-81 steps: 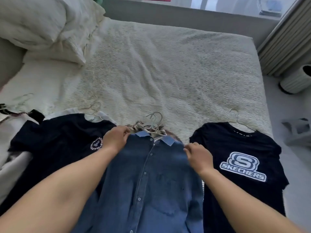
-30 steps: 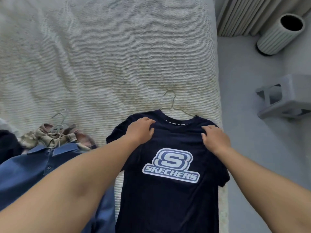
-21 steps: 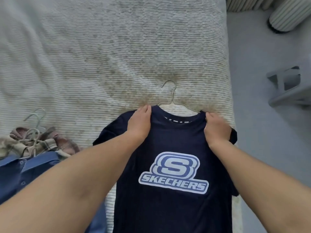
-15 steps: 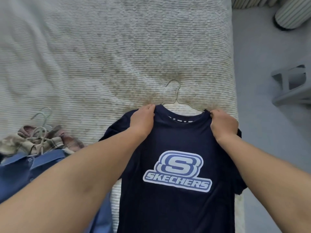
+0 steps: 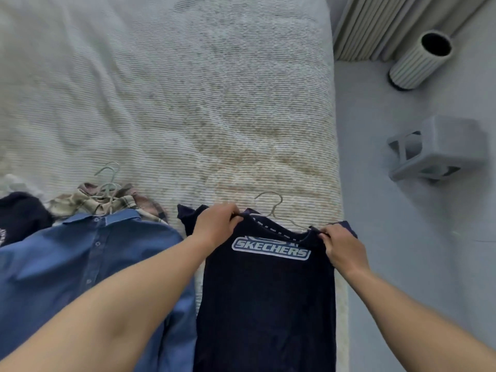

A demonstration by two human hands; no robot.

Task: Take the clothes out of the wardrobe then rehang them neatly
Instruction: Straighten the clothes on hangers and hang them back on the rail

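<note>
- Both hands pinch the navy T-shirt point(image 5: 265, 304) at its shoulders: left hand point(image 5: 216, 226), right hand point(image 5: 342, 248).
- Since half a second ago the top has been pulled down off the wire hanger point(image 5: 273, 210), folding over the logo.
- It lies at the bed point(image 5: 188, 103) edge, probably coming off for rehanging.

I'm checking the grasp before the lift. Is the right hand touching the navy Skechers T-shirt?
Touching. The head view shows the right hand pinching the navy Skechers T-shirt at its shoulder beside the neckline, fingers curled over the fabric edge, no gap.
</note>
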